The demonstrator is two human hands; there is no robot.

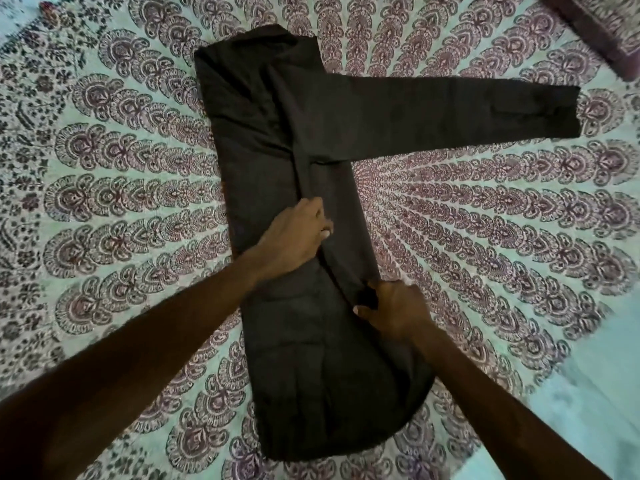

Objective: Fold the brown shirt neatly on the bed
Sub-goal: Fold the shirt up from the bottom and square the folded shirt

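I see the shirt (pixel 277 150) lying lengthwise on the bed (pixel 485 237), collar end far from me, hem close. Its left side is folded in over the body, making a long narrow strip; one sleeve (pixel 450 112) still sticks out flat to the right, across the patterned sheet. My left hand (pixel 294 240) rests on the middle of the shirt, fingers curled onto a ridge of cloth that runs down the centre; it seems to pinch that fold, though I cannot tell how firmly. My right hand (pixel 394 310) is at the right edge, lower down, thumb and fingers closed on the fabric there. A dark pillow (pixel 602 29) sits at the far right corner.
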